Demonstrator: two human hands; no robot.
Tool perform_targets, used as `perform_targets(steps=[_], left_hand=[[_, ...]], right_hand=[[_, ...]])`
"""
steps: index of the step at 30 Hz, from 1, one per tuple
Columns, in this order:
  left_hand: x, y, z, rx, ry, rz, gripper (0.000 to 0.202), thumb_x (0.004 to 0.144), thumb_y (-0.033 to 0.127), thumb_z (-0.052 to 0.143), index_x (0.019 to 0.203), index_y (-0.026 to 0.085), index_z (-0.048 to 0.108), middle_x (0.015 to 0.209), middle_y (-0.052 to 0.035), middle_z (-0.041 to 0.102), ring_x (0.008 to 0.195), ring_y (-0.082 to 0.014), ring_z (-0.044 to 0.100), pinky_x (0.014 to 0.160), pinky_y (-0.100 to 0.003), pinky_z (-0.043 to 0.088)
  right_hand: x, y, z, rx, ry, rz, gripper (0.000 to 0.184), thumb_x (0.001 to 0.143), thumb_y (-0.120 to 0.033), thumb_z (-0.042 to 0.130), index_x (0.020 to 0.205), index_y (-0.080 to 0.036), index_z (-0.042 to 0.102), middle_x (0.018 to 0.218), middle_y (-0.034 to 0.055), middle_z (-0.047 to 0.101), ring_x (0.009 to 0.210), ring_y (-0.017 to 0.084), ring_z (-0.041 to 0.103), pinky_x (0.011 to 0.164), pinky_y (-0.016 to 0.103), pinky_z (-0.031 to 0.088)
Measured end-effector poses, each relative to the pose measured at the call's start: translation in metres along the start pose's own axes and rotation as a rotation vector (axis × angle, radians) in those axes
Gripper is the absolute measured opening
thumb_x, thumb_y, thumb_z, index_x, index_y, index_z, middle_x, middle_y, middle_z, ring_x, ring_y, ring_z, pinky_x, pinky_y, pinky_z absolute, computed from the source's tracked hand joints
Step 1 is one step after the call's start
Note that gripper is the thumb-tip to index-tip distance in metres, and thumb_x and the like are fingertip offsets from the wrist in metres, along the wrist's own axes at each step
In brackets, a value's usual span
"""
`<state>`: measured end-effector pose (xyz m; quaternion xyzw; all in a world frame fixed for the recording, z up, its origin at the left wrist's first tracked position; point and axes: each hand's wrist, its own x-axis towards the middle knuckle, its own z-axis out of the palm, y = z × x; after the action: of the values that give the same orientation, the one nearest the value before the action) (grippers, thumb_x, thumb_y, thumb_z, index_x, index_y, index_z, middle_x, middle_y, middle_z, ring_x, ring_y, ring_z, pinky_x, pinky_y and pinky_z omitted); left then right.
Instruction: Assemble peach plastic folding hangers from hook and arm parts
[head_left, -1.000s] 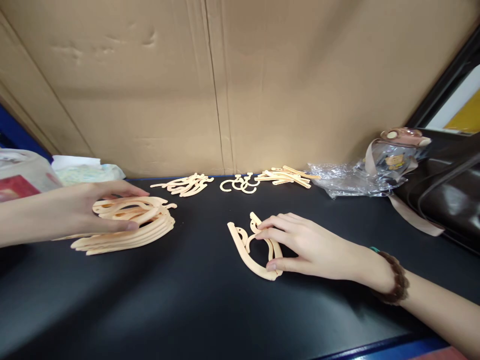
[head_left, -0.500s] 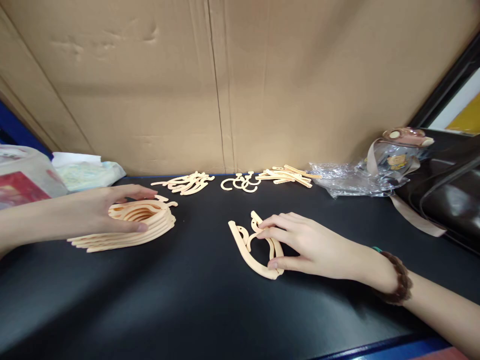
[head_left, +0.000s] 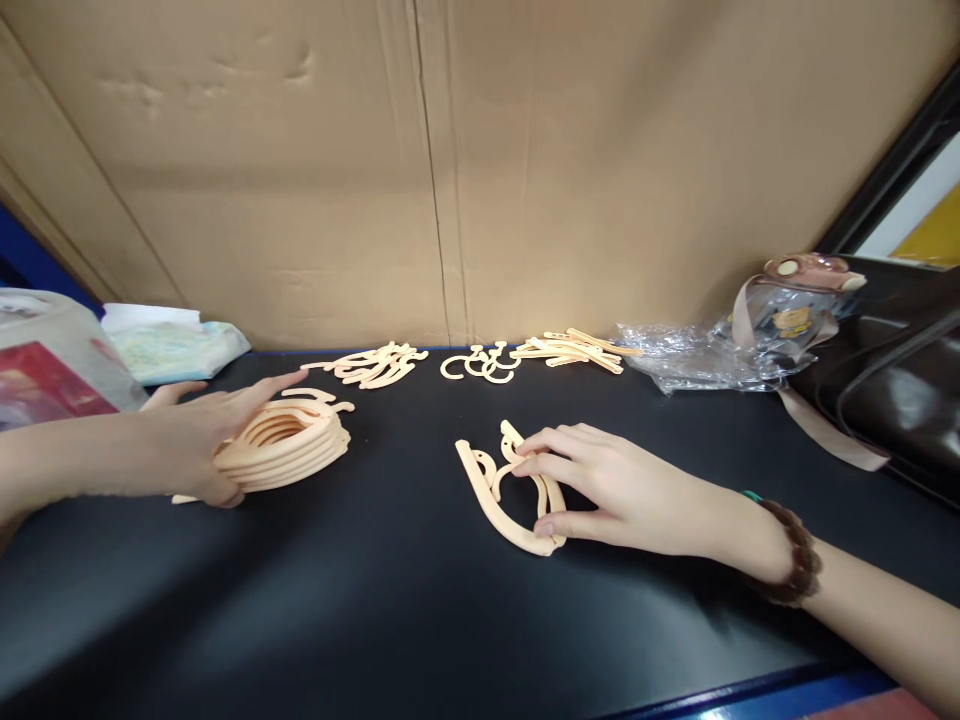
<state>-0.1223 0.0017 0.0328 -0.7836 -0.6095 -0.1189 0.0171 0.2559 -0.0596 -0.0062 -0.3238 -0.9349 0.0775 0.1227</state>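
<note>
On the left, a stack of cream plastic folding hangers (head_left: 300, 455) lies on the black table (head_left: 405, 620). My left hand (head_left: 187, 440) spreads over the stack's left end, fingers apart, thumb low at its near side; whether it presses on the stack I cannot tell. In front of me lies one folded hanger (head_left: 495, 515), its two arms side by side with a hook between them. My right hand (head_left: 600, 490) has thumb and fingertips on this hanger's right arm, partly covering it.
Along the cardboard wall (head_left: 300, 200) lie piles of hanger arms (head_left: 382, 365), hooks (head_left: 484, 363) and straight bars (head_left: 574, 350). Crinkled clear plastic (head_left: 697, 365) and a dark bag (head_left: 900, 390) sit at right. At left are a tissue pack (head_left: 176, 348) and a translucent container (head_left: 45, 350).
My left hand has shifted left and turned along the stack, its fingers spreading wider and its thumb dropping to the near side. My right hand and the folded hanger have stayed put.
</note>
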Motion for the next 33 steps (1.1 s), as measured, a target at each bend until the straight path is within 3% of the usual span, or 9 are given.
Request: perform_targets(steps=[3, 5, 12, 19, 24, 29, 33], left_hand=[[0.003, -0.003, -0.003, 0.155, -0.263, 0.004, 0.087, 0.051, 0.023, 0.054, 0.137, 0.022, 0.041, 0.105, -0.0054, 0.072, 0.095, -0.0328, 0.064, 0.1, -0.058, 0.029], [0.004, -0.004, -0.005, 0.269, -0.35, 0.014, 0.088, 0.057, 0.024, 0.052, 0.142, 0.022, 0.033, 0.112, -0.007, 0.07, 0.104, -0.0322, 0.061, 0.102, -0.057, 0.024], [0.007, -0.004, 0.001, 0.47, -0.306, 0.005, 0.087, 0.057, 0.02, 0.05, 0.143, 0.017, 0.033, 0.095, -0.0014, 0.073, 0.1, -0.0299, 0.062, 0.106, -0.057, 0.015], [0.017, -0.015, 0.002, 0.389, -0.259, 0.036, 0.085, 0.061, 0.015, 0.048, 0.144, 0.016, 0.03, 0.114, -0.0036, 0.069, 0.105, -0.0297, 0.062, 0.107, -0.058, 0.013], [0.026, -0.017, 0.002, 0.415, -0.284, 0.041, 0.084, 0.066, 0.013, 0.046, 0.147, 0.015, 0.023, 0.109, -0.0028, 0.071, 0.104, -0.0272, 0.063, 0.106, -0.058, 0.018], [0.02, -0.014, 0.004, 0.462, -0.269, 0.048, 0.08, 0.072, 0.011, 0.045, 0.147, 0.014, 0.018, 0.111, -0.003, 0.07, 0.103, -0.0239, 0.064, 0.107, -0.059, 0.018], [0.013, -0.013, -0.002, 0.417, -0.109, 0.104, 0.072, 0.081, 0.016, 0.048, 0.146, 0.018, 0.019, 0.122, -0.0024, 0.065, 0.11, -0.0223, 0.059, 0.107, -0.056, 0.023]], right_hand=[[0.0, 0.0, 0.0, -0.002, -0.004, 0.003, 0.033, 0.093, -0.044, 0.051, 0.115, -0.021, 0.058, 0.125, 0.0062, 0.056, 0.106, 0.022, 0.055, 0.092, 0.037, 0.043], [0.001, 0.0, 0.0, 0.0, -0.003, 0.001, 0.031, 0.093, -0.043, 0.052, 0.113, -0.021, 0.059, 0.125, 0.006, 0.056, 0.106, 0.021, 0.055, 0.092, 0.037, 0.043], [0.0, 0.001, 0.001, -0.009, 0.007, -0.006, 0.035, 0.092, -0.044, 0.052, 0.117, -0.02, 0.057, 0.124, 0.0071, 0.056, 0.105, 0.021, 0.055, 0.091, 0.037, 0.044], [0.0, 0.001, 0.002, -0.034, 0.017, -0.009, 0.037, 0.092, -0.044, 0.053, 0.118, -0.019, 0.057, 0.124, 0.0074, 0.056, 0.105, 0.022, 0.056, 0.092, 0.037, 0.044], [0.0, 0.003, 0.003, -0.049, 0.023, -0.016, 0.039, 0.092, -0.045, 0.052, 0.119, -0.018, 0.057, 0.125, 0.0073, 0.056, 0.107, 0.022, 0.055, 0.094, 0.038, 0.043], [0.0, 0.003, 0.003, -0.059, 0.02, -0.019, 0.039, 0.092, -0.046, 0.052, 0.12, -0.018, 0.056, 0.126, 0.0076, 0.055, 0.109, 0.022, 0.055, 0.094, 0.037, 0.043], [-0.001, 0.001, 0.003, -0.046, 0.013, -0.006, 0.04, 0.092, -0.046, 0.051, 0.121, -0.019, 0.055, 0.125, 0.0075, 0.055, 0.107, 0.022, 0.055, 0.094, 0.037, 0.044]])
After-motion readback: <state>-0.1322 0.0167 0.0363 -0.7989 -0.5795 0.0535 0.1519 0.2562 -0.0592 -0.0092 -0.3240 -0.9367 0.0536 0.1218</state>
